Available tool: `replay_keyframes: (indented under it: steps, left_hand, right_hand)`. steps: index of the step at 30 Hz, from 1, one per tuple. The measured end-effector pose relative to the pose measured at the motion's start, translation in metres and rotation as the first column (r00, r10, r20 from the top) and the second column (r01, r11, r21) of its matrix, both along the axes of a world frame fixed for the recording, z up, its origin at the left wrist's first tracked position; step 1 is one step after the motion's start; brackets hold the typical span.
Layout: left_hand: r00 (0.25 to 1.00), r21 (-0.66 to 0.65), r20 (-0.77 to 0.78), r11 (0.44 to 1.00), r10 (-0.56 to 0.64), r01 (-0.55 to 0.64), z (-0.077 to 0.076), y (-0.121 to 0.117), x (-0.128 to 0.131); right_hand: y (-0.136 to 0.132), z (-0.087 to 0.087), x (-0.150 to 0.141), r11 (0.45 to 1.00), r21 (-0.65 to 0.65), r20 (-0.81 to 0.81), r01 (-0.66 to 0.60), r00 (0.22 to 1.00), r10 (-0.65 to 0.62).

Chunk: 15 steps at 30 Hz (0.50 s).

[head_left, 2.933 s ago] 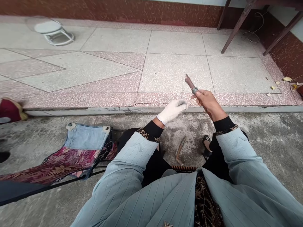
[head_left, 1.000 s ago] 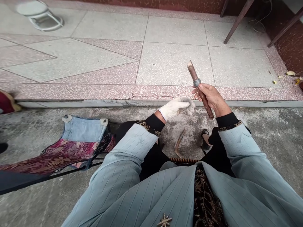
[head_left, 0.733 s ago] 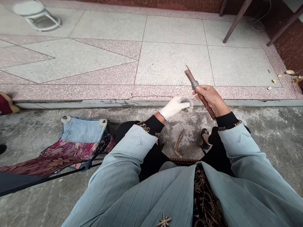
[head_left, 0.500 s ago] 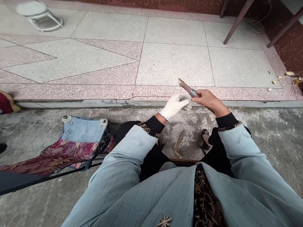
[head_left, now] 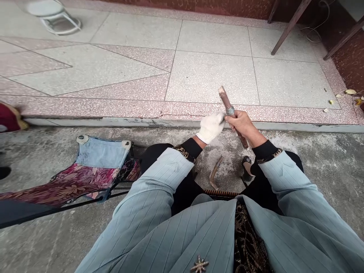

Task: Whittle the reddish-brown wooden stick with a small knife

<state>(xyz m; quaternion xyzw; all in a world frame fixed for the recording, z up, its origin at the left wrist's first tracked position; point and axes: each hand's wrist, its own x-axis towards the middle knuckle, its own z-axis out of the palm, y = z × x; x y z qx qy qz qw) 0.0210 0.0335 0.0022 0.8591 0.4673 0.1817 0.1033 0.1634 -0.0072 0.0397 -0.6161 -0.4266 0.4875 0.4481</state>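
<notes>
My right hand (head_left: 237, 125) is clamped around a wooden stick (head_left: 224, 99) with a metal band (head_left: 230, 110); my gloved left hand (head_left: 210, 127) curls just beside it, its grip unclear.

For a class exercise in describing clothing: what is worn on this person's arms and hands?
The left hand wears a white knitted work glove, while the right hand is bare. Both arms are in pale blue-grey pinstriped jacket sleeves, which end in black cuffs edged with gold-patterned trim.
</notes>
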Motion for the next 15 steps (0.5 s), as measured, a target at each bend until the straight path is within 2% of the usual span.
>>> replay_keyframes:
  steps: [4,8,12,15]
  left_hand:
    - [0.993,0.144,-0.059,0.984,-0.099,0.107,-0.003,-0.001,-0.002]
    - [0.985,0.229,-0.049,0.958,-0.166,0.173,-0.004,0.001,-0.006]
    - [0.978,0.231,-0.072,0.951,-0.194,0.205,-0.006,0.001,-0.008]
    - [0.969,0.172,-0.126,0.957,-0.214,0.234,-0.007,0.002,-0.012]
  right_hand:
    - [0.006,0.004,0.019,0.994,-0.007,-0.204,0.11,0.973,-0.109]
    - [0.008,0.002,0.031,0.988,-0.034,-0.242,0.151,0.958,-0.155]
    - [0.008,0.005,0.038,0.991,-0.083,-0.3,0.101,0.946,-0.121]
    - [0.008,0.013,0.05,0.993,-0.043,-0.368,0.113,0.922,-0.121]
